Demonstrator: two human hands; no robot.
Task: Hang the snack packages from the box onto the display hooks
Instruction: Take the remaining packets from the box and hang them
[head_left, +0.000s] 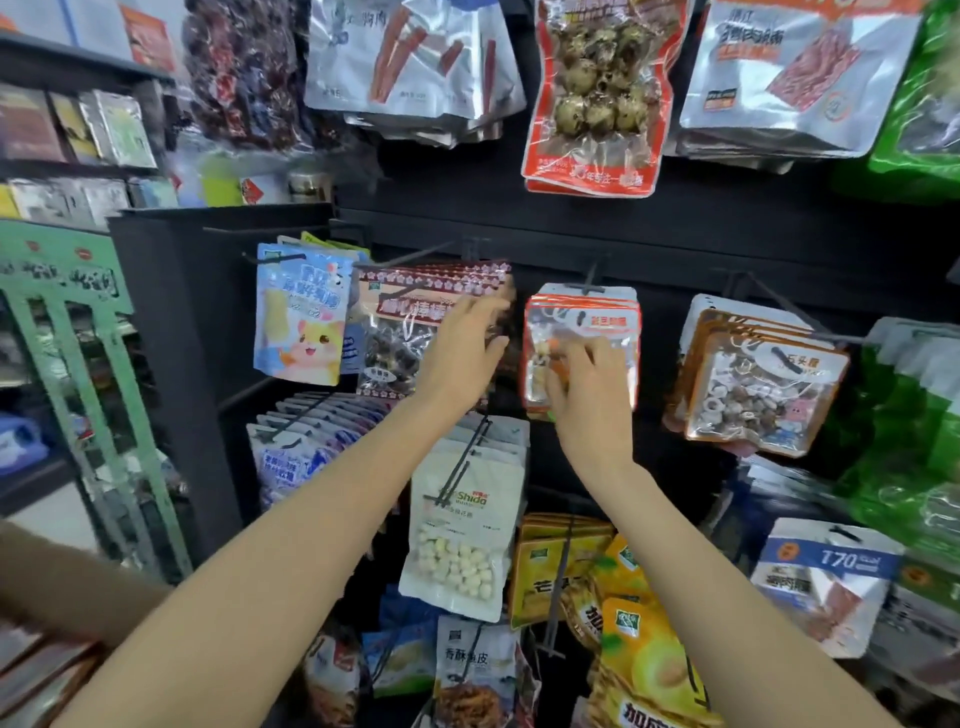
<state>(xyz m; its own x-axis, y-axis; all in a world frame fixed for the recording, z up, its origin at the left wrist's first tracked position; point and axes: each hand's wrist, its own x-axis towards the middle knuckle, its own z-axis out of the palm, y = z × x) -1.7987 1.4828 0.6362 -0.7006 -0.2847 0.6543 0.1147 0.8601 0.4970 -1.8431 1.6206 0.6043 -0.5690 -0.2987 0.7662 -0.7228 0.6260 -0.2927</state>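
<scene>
On the black display rack (675, 244), 2 hands are working among hanging stacks: the left hand (462, 348) is lying with straight fingers against the brown-bordered snack packages (400, 312); the right hand (587, 384) is pinching the orange-bordered snack package (582, 322) hanging on its hook (592, 283).

Shop interior. A black panelled display wall (675, 228) fills the centre and right. To the left stands a dark shelving unit (78, 171) with stocked tiers, fronted by a green slatted floor rack (62, 322). Pale floor (57, 514) shows at lower left. Lighting is even and bright.
</scene>
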